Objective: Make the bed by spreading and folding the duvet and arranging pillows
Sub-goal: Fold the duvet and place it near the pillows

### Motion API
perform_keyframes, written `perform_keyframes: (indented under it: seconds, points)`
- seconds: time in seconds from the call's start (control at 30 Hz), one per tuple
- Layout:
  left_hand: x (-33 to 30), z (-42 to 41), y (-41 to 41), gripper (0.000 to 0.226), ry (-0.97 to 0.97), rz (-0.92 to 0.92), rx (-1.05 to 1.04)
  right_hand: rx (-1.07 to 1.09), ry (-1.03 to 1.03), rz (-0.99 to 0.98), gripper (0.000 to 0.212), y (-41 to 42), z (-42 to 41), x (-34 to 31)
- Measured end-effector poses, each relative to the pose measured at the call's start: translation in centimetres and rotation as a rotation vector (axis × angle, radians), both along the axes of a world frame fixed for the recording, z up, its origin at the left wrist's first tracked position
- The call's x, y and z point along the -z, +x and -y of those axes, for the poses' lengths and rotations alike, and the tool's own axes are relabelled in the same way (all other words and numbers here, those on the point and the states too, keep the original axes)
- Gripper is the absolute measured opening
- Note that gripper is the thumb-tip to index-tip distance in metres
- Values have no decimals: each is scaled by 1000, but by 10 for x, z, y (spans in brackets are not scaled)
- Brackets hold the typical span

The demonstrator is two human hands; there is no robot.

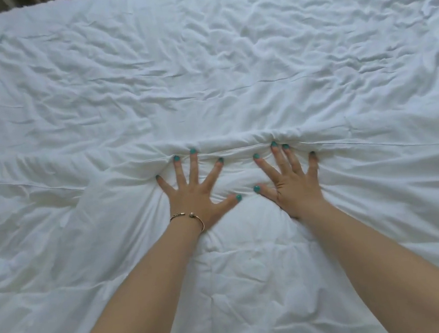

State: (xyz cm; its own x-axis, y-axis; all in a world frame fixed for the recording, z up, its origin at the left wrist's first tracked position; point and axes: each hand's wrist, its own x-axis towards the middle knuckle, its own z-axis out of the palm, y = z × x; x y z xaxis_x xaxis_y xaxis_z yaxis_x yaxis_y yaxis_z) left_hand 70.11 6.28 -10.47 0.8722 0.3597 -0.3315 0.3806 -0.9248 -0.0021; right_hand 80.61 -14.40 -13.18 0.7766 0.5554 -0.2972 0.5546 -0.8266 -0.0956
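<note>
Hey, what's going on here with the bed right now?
A person is making a bed. Both hands are spread flat, fingers straight, pressing down on a white duvet: the left hand, with a bracelet at the wrist, and the right hand beside it. The fingertips sit at a folded edge that runs across the bed. Beyond that edge lies wrinkled white bedding. No pillows are in view.
</note>
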Motion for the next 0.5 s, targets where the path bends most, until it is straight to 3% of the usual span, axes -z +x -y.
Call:
perform_keyframes:
  seconds: [0.3, 0.43, 0.5]
  points:
    - [8, -4, 12, 87, -69, -88, 25, 36, -154, -38, 65, 7, -8, -9]
    - [-29, -25, 13, 71, -298, -269, 97, 64, -379, -77, 66, -4, -24, -41]
    - [-58, -57, 9, 56, -430, -143, 145, 127, -501, -109, 69, -10, -44, -64]
